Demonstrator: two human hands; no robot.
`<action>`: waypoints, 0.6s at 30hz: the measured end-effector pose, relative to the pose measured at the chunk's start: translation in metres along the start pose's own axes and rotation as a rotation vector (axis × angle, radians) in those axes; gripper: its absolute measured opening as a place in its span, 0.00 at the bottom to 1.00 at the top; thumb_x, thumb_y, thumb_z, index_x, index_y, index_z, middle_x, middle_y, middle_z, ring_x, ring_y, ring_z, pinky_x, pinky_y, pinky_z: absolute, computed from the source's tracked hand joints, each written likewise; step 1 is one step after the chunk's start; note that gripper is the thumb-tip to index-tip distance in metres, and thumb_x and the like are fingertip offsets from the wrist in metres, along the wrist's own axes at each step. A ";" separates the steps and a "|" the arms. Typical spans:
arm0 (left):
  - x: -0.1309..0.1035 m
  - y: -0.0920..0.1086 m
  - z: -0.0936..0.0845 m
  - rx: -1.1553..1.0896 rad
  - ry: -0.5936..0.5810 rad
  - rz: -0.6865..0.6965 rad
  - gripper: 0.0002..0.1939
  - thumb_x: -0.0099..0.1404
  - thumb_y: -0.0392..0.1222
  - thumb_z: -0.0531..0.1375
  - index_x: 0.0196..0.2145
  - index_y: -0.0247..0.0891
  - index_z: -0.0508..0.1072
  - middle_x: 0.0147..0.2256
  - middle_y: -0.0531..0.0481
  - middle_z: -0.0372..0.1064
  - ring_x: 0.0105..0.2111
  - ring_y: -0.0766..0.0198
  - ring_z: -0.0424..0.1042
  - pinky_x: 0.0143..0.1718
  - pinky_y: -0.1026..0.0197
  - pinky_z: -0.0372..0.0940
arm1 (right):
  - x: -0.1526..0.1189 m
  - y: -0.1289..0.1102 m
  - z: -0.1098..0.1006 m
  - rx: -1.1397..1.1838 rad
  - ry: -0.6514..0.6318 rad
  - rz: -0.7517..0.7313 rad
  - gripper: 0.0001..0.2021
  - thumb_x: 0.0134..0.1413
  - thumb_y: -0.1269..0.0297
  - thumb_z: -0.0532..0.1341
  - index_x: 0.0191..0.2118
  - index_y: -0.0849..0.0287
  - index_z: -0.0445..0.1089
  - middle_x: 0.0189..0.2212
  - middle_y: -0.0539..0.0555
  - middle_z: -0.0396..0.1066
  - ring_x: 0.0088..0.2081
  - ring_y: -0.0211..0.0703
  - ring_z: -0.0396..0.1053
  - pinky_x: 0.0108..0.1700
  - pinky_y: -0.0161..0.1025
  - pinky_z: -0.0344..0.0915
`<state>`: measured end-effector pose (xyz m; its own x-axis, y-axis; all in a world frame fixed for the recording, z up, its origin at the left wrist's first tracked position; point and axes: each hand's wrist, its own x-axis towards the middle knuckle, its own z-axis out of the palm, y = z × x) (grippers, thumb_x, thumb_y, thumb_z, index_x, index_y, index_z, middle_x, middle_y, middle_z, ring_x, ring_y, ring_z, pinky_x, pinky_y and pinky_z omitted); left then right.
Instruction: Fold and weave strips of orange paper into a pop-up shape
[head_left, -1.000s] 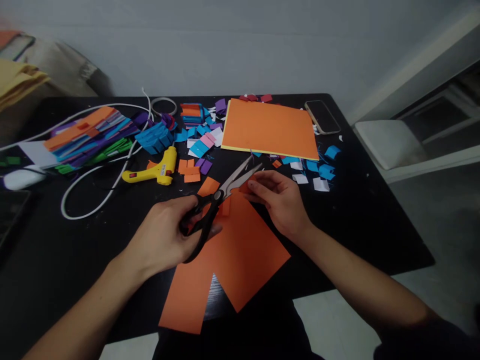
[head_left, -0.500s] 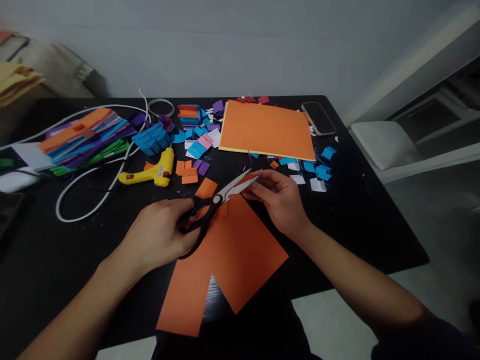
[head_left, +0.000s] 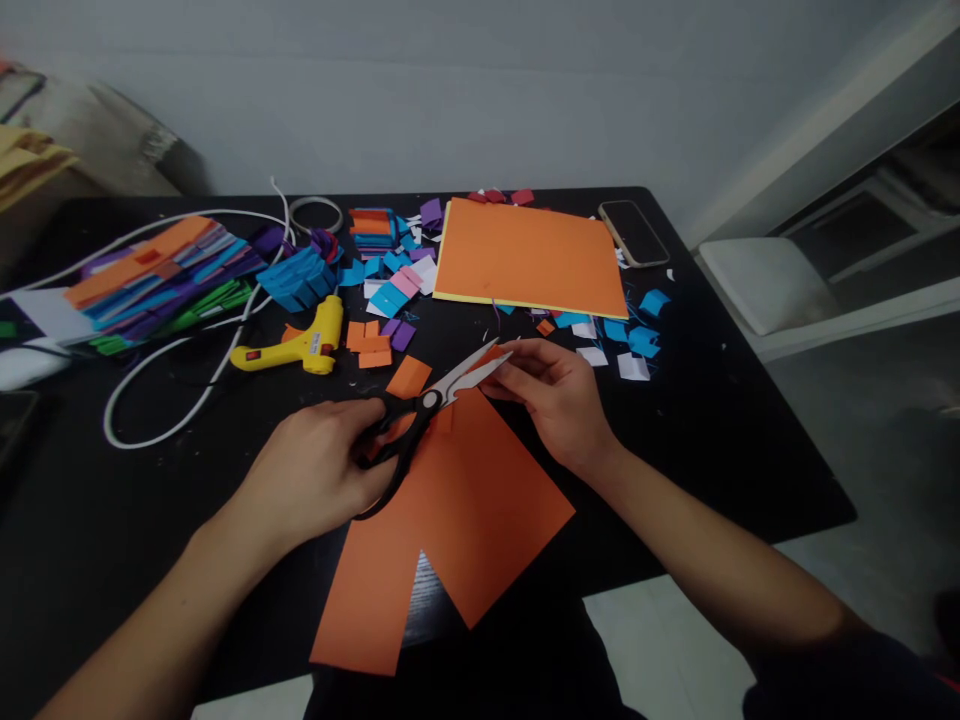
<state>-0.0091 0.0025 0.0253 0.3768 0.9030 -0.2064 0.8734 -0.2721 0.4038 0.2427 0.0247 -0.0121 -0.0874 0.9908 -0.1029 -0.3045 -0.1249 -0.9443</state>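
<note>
My left hand [head_left: 322,465] grips the black handles of a pair of scissors [head_left: 430,399], whose blades point up and right, slightly apart. Between the blade tips and my fingers is a small orange paper piece [head_left: 489,362], pinched by my right hand [head_left: 559,400]. Beneath the scissors lies a large orange sheet [head_left: 487,500], with an orange strip [head_left: 364,610] at its lower left. A small orange piece [head_left: 409,377] rests just above the scissor handles.
Behind my hands is an orange sheet stack [head_left: 532,255], beside a phone [head_left: 634,233]. A yellow glue gun [head_left: 315,345], a white cable [head_left: 112,400], colored paper strips [head_left: 157,280] and blue folded pieces [head_left: 300,280] occupy the left of the black table [head_left: 712,430].
The scissor blades look slightly closer together around the small orange piece. The whole view has shifted a little; both hands keep nearly the same places.
</note>
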 end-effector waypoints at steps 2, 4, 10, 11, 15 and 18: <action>0.000 0.001 -0.001 -0.002 -0.011 -0.015 0.06 0.59 0.44 0.57 0.27 0.42 0.64 0.25 0.50 0.68 0.25 0.58 0.66 0.28 0.59 0.52 | 0.000 -0.001 0.001 -0.007 0.011 0.006 0.10 0.52 0.59 0.75 0.39 0.54 0.79 0.36 0.51 0.82 0.40 0.45 0.82 0.48 0.46 0.81; 0.000 0.001 -0.001 -0.003 -0.020 -0.026 0.05 0.59 0.44 0.57 0.28 0.42 0.65 0.25 0.50 0.68 0.24 0.58 0.66 0.27 0.59 0.52 | 0.000 -0.002 0.002 -0.006 0.023 0.011 0.11 0.51 0.59 0.75 0.38 0.55 0.78 0.36 0.51 0.82 0.40 0.45 0.82 0.48 0.47 0.81; 0.002 0.000 0.001 0.055 -0.021 -0.013 0.06 0.60 0.44 0.55 0.28 0.42 0.65 0.25 0.49 0.68 0.25 0.57 0.67 0.28 0.58 0.53 | -0.001 -0.003 0.004 0.007 0.032 0.008 0.10 0.50 0.61 0.75 0.37 0.56 0.79 0.35 0.51 0.82 0.41 0.46 0.82 0.48 0.47 0.81; 0.002 0.000 0.001 0.061 -0.021 -0.013 0.06 0.60 0.44 0.55 0.28 0.41 0.66 0.25 0.48 0.69 0.25 0.57 0.68 0.29 0.58 0.54 | -0.001 -0.003 0.004 0.010 0.034 0.008 0.10 0.51 0.61 0.75 0.37 0.56 0.79 0.35 0.51 0.82 0.41 0.46 0.82 0.48 0.47 0.81; 0.001 0.000 0.002 0.074 -0.019 -0.019 0.08 0.62 0.46 0.54 0.30 0.41 0.68 0.26 0.47 0.71 0.27 0.56 0.70 0.29 0.58 0.55 | -0.001 -0.003 0.003 0.017 0.045 0.027 0.11 0.49 0.60 0.76 0.37 0.55 0.78 0.35 0.51 0.82 0.41 0.46 0.82 0.49 0.48 0.81; 0.001 0.000 0.003 0.087 -0.012 -0.017 0.09 0.62 0.46 0.54 0.30 0.40 0.70 0.27 0.46 0.72 0.28 0.55 0.71 0.29 0.57 0.55 | 0.000 -0.002 0.003 0.021 0.049 0.032 0.12 0.48 0.59 0.77 0.37 0.55 0.78 0.35 0.51 0.82 0.41 0.47 0.82 0.48 0.47 0.81</action>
<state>-0.0078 0.0023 0.0226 0.3645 0.9039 -0.2238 0.9032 -0.2847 0.3211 0.2405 0.0247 -0.0089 -0.0516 0.9875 -0.1487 -0.3222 -0.1574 -0.9335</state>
